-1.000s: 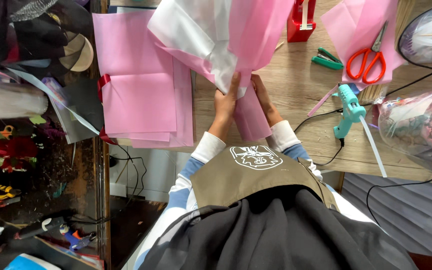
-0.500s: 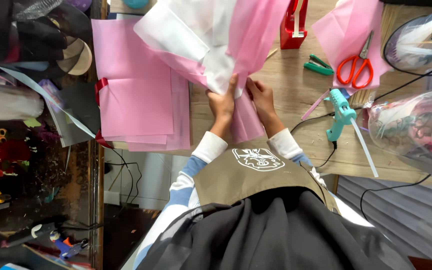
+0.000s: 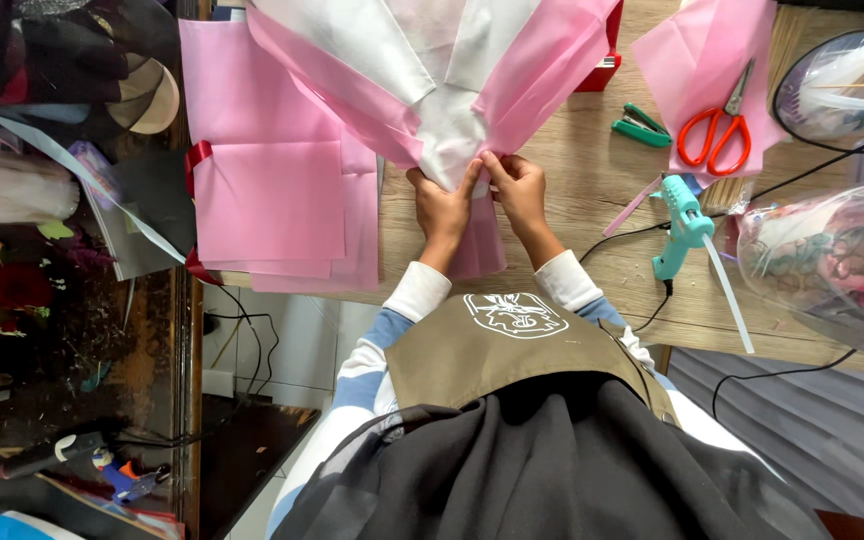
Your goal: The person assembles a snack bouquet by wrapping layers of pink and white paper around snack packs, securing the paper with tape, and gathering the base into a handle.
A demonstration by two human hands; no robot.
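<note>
Wooden table (image 3: 592, 190) carries everything under both hands. Largest item: the pink and white wrapping (image 3: 442, 80), fanning up and away from the grip and narrowing to a pinched neck right at the fingers; a short pink tail of it hangs below the grip toward the person's chest. Left hand (image 3: 442, 205) is closed around the left side of that neck, fingers curled, thumb lying up along the white sheet. Right hand (image 3: 519, 185) is closed on the right side of the same neck, fingertips pressing the pink fold; the two hands touch at the neck. Left of the grip, well apart: a flat stack of pink sheets (image 3: 272, 210), its left edge crossed by a dark red ribbon (image 3: 195, 165). Right of the grip, near: a turquoise glue gun (image 3: 679, 225) lying on the table with its black cord (image 3: 612, 240) running back toward the right wrist. Further right and up: another pink sheet (image 3: 707, 50) with orange-handled scissors (image 3: 714, 125) resting on it. Between that sheet and the grip: a small green stapler (image 3: 640, 126). Far right edge: clear plastic containers (image 3: 832, 250), contents unclear.
</note>
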